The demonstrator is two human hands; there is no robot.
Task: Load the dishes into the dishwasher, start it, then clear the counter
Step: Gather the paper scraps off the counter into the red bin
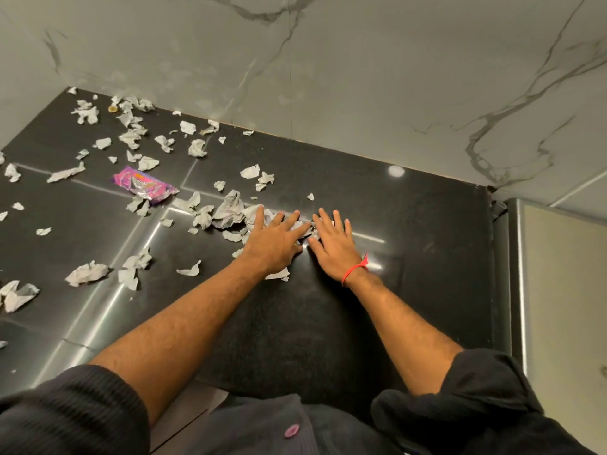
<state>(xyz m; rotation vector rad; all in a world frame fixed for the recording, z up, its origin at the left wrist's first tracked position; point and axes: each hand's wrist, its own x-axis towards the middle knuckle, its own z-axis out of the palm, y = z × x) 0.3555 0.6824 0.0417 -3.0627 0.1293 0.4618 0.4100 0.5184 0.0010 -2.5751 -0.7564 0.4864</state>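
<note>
Dark glossy counter [410, 257] seen from above. Torn paper scraps [87, 273] scattered far left to centre; crinkled purple wrapper [144, 185] among them. Centre: left hand [274, 239] flat, fingers spread, pressing paper pile [230, 213]. Beside it, right hand [333, 239] flat, fingers straight, nothing grasped. Paper likely light, soft, easily blown; best swept together on slick surface, then scooped from pile edges.

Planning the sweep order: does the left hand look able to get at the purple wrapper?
Probably yes: the left hand lies flat on scraps, and only loose paper scraps lie between it and the purple wrapper.
</note>
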